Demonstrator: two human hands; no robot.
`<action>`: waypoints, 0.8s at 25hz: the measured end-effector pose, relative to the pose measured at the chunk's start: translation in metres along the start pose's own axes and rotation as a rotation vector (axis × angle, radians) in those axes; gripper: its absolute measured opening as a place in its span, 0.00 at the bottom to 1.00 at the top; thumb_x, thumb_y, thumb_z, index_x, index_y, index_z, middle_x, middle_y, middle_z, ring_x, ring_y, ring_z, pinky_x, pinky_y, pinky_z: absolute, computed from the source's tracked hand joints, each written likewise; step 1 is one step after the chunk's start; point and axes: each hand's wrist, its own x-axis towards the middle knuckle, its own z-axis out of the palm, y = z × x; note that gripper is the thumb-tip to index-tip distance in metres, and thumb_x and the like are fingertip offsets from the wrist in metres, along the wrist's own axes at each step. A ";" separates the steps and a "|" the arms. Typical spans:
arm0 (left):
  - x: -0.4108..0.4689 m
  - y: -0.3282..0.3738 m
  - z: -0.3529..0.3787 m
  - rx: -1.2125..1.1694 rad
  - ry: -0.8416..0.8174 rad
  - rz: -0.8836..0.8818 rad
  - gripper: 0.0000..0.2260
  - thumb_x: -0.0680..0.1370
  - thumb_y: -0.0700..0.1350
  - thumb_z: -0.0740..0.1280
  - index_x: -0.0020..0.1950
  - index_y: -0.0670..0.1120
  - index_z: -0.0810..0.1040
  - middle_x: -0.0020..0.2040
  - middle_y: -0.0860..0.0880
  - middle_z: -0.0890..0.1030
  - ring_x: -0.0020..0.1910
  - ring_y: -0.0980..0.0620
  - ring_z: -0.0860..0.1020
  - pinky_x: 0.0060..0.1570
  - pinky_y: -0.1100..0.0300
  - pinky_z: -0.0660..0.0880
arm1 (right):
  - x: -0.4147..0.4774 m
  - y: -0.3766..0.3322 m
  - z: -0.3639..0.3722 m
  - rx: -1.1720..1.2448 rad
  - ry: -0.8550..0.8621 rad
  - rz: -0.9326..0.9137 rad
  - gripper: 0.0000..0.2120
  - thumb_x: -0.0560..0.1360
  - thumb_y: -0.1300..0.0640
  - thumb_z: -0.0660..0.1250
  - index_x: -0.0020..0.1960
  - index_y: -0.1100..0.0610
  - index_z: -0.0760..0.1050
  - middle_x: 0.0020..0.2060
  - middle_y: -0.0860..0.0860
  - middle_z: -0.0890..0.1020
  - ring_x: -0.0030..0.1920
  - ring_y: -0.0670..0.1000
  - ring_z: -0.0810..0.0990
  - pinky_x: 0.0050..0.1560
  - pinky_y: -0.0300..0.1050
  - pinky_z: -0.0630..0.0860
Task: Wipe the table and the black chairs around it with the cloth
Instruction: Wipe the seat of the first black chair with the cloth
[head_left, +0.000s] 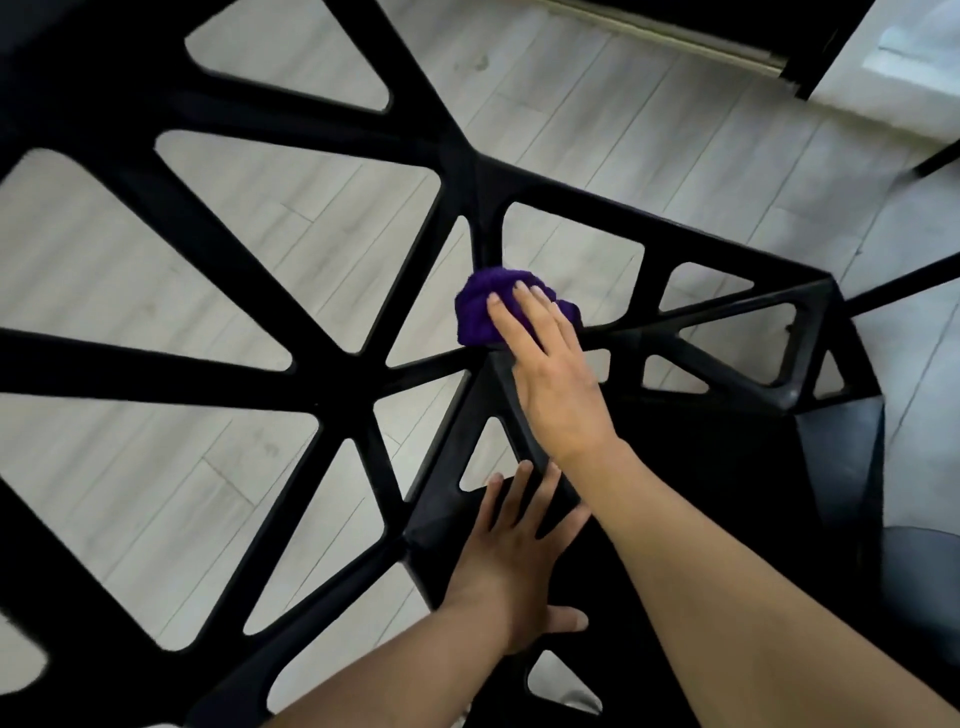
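Risk: cloth (478, 306) is only pressed, not gripped, so it may drop thru a cut-out to the floor (156, 270). Right hand (556, 384), fingers straight, pushes it on a strut junction of the black chair (156, 364). Left hand (519, 551) lies flat, braced on the frame nearby. Cloth: purple, wadded. Chair: black lattice w/ triangular openings.

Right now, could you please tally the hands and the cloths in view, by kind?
Hands: 2 (left hand, right hand)
Purple cloth: 1
Total: 3
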 end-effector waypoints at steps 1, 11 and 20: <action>0.001 0.000 0.001 0.009 0.000 0.002 0.45 0.76 0.69 0.63 0.80 0.60 0.35 0.79 0.50 0.26 0.73 0.46 0.19 0.76 0.42 0.30 | -0.006 -0.001 0.005 -0.066 -0.011 -0.044 0.33 0.75 0.72 0.66 0.78 0.56 0.66 0.76 0.57 0.67 0.77 0.58 0.62 0.77 0.58 0.60; -0.006 0.001 -0.004 -0.064 0.116 -0.025 0.51 0.72 0.69 0.68 0.78 0.66 0.30 0.79 0.52 0.24 0.78 0.47 0.27 0.79 0.46 0.34 | -0.031 0.037 -0.047 -0.511 -0.263 -0.208 0.26 0.74 0.62 0.57 0.72 0.61 0.72 0.67 0.60 0.76 0.71 0.61 0.72 0.75 0.58 0.64; -0.004 0.001 0.003 -0.079 0.157 -0.024 0.53 0.71 0.71 0.68 0.77 0.66 0.27 0.78 0.53 0.23 0.78 0.48 0.26 0.80 0.45 0.36 | -0.064 0.084 -0.109 -0.480 0.002 0.320 0.25 0.74 0.69 0.64 0.70 0.59 0.74 0.67 0.60 0.76 0.69 0.61 0.71 0.72 0.57 0.65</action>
